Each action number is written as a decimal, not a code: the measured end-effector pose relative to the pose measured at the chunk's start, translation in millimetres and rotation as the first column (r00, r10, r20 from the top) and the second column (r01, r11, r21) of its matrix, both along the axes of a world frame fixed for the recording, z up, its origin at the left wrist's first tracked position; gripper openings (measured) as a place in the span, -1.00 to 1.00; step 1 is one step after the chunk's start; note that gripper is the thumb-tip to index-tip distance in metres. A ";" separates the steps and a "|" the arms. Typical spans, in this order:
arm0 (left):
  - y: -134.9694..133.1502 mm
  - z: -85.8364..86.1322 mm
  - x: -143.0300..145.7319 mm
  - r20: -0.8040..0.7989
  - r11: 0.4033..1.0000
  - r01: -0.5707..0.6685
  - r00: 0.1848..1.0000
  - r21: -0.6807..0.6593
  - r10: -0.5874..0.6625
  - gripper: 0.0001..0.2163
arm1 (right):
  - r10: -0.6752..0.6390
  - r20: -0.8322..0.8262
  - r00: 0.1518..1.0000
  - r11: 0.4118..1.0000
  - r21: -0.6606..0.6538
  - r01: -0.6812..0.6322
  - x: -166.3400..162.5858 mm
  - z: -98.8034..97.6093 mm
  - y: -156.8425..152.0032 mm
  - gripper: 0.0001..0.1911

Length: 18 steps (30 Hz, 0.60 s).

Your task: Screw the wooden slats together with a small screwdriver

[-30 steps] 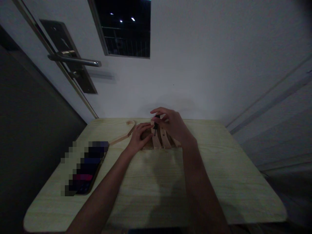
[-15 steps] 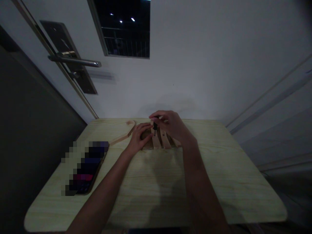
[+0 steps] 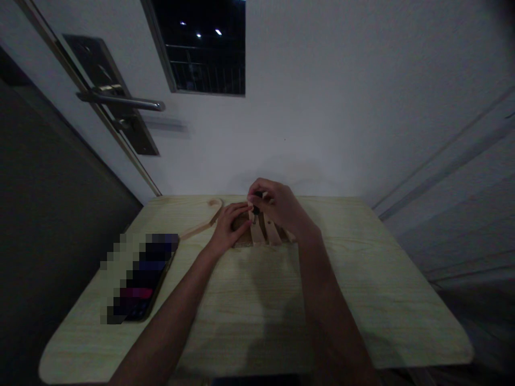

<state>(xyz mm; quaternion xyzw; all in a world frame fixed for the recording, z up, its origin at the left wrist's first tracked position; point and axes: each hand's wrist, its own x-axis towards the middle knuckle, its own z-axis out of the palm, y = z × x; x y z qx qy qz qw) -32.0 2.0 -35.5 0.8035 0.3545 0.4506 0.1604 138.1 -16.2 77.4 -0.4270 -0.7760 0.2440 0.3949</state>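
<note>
A small wooden assembly lies near the far edge of the table, with a brown base (image 3: pixel 242 240) and pale curved wooden strips (image 3: pixel 272 234) across it. My right hand (image 3: pixel 284 208) is closed round a black-handled screwdriver (image 3: pixel 256 210). The screwdriver stands nearly upright, its metal tip down on the left pale strip (image 3: pixel 258 235). Whether a screw sits under the tip is too small to tell. At the assembly's left end, my left hand (image 3: pixel 226 229) grips it, thumb in front and fingers behind. My right hand and wrist cover part of the assembly's right side.
A hook-shaped wooden piece (image 3: pixel 197 229) lies left of my left hand. Nearer on the left is a phone (image 3: pixel 155 276), partly blurred out. The pale wooden table (image 3: pixel 249 305) stands against a white door (image 3: pixel 322 107) with a metal lever handle (image 3: pixel 129 102).
My right hand has turned slightly on the screwdriver, its fingers shifting round the handle. My left hand and the assembly stay in place; the view has moved a little.
</note>
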 end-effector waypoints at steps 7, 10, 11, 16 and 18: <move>0.4 0.1 -0.1 -0.005 1.000 0.001 1.000 -0.006 -0.001 -0.71 | 0.026 0.035 0.999 0.999 -0.020 -0.025 0.6 1.8 -3.0 -0.78; 0.4 0.2 -0.3 -0.008 1.000 0.003 1.000 -0.005 -0.003 -0.71 | 0.047 -0.010 0.999 0.996 -0.082 -0.047 1.6 5.8 -7.8 -0.71; 0.4 0.4 -0.4 -0.008 1.000 0.004 1.000 -0.004 -0.004 -0.71 | 0.033 -0.017 0.999 0.995 -0.093 -0.035 1.9 7.1 -8.9 -0.70; 0.0 1.5 -0.1 -0.013 1.000 0.012 1.000 0.001 -0.012 -0.71 | -0.005 -0.005 1.000 0.997 -0.081 0.005 2.3 9.3 -9.6 -0.72; -0.1 1.7 0.1 -0.009 1.000 0.012 1.000 0.007 -0.012 -0.71 | 0.011 -0.004 1.000 0.997 -0.075 -0.011 2.4 8.7 -8.8 -0.74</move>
